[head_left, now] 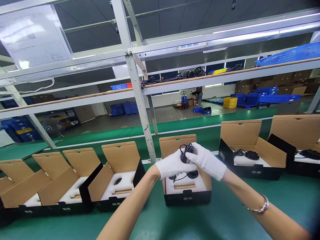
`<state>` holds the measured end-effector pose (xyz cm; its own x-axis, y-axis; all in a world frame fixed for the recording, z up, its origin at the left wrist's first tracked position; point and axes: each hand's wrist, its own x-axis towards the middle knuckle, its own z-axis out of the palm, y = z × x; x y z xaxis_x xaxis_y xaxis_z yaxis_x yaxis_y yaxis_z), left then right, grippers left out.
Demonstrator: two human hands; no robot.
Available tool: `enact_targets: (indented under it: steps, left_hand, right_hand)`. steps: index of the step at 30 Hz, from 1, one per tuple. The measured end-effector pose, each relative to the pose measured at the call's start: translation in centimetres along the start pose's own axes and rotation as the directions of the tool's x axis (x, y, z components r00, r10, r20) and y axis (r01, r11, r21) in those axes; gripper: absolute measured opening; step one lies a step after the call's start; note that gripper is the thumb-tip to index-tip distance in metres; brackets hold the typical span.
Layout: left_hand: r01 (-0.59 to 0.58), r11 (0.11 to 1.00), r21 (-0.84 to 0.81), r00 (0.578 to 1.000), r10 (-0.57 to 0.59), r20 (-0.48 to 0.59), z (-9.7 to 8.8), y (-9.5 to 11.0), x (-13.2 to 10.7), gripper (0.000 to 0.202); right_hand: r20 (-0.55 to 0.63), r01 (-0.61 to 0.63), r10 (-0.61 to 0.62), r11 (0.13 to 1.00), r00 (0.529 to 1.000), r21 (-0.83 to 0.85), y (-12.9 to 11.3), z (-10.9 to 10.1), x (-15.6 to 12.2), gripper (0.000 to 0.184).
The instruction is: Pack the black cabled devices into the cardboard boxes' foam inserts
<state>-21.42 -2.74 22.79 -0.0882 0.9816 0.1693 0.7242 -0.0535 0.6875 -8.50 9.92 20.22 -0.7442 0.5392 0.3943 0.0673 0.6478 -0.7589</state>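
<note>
Both hands are on the same part: left hand [172, 165] and right hand [206, 161], white gloves, closed around a black cable bundle [185, 155], left from its near left side, right with fingers over its right side. Bundle is up in the air above the open box [175, 199] straight in front of the worker, not down in the foam. Box lid stands up at the back, black outside, bare cardboard inside. White foam insert [170, 190] in it has a slot with cardboard showing near the front edge; a black round piece [193, 174] sits on the foam just under the hands, thin black lead running beside it. Can't make out the fingertips' exact grip, gloves overlap there. Right wrist has a bracelet [262, 205]. Next box over on the right [255, 172] is open too, with a coiled cable [239, 152] and a black disc [252, 155] on its foam. Box just left [120, 151] shows foam with a round hole and a slot. All on the green bench [155, 226]. More cables [191, 73] on the shelf [175, 87] above; a person [199, 96] bends by a pallet truck [184, 101] out back.
</note>
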Motion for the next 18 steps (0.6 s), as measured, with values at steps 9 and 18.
enact_targets:
  steps: [9,18]
  left_hand:
    - [0.025,0.989,0.148,0.995,-0.038,0.087,-3.2,-1.4,1.6,0.016]
    - [0.149,0.901,-0.407,0.794,-0.355,-0.494,4.5,-4.2,0.3,0.073]
  right_hand:
    - [0.39,0.468,-0.272,0.356,0.88,-0.809,-1.4,0.1,0.3,0.036]
    - [0.071,-0.026,0.085,0.802,0.994,-0.597,2.3,3.4,0.4,0.03]
